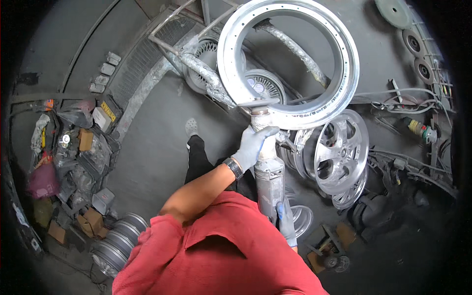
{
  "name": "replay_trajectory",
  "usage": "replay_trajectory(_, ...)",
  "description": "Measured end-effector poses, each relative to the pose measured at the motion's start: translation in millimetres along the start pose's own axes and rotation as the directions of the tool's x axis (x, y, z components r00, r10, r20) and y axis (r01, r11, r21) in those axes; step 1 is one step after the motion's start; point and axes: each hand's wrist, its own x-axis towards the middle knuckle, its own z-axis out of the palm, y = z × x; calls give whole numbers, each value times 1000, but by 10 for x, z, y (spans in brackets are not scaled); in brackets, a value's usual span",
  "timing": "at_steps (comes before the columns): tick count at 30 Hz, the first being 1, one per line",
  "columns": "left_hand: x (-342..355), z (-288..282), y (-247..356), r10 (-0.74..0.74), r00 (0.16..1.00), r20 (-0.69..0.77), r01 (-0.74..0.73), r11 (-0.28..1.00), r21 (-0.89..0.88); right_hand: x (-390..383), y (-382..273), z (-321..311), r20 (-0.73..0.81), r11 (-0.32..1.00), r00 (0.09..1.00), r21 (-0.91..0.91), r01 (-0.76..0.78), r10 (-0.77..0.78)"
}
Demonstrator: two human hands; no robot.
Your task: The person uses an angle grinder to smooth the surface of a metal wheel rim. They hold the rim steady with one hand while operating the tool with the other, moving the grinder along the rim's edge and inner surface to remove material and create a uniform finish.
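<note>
A dusty grey angle grinder [269, 184] is held upright in the picture in front of my red shirt. My left hand [251, 146], in a grey glove, wraps the tool's neck just below its head, thumb across the front. Farther down, my right hand [286, 221], gloved too, grips the grinder's rear body; its fingers are partly hidden. The flat disc [258, 103] on the grinder's head lies at the near left edge of a shiny metal rim ring [348, 64]. Whether disc and ring touch I cannot tell. The ring rests over a crusted metal stand [204, 73].
Spoked wheels [343, 151] stand right of the grinder, with more wheels [265, 84] behind the ring. Hoses and cables [408, 101] run along the right. Boxes and plastic-wrapped items [81, 147] crowd the left, above stacked rims [120, 241]. Round discs [395, 12] hang at the far right.
</note>
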Motion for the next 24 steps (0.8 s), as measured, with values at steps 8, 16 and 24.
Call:
replay_trajectory(8,-5,-93,-96,-1,998,58,-1,999,37,-109,304,14,-78,992,992,83,-92,98)
replay_trajectory(16,-136,293,-519,-133,970,203,136,991,1,-482,357,-279,-207,985,969,136,-110,137)
replay_trajectory(24,-151,127,-293,-177,961,214,182,983,-5,-529,386,37,-218,998,974,21,-52,55)
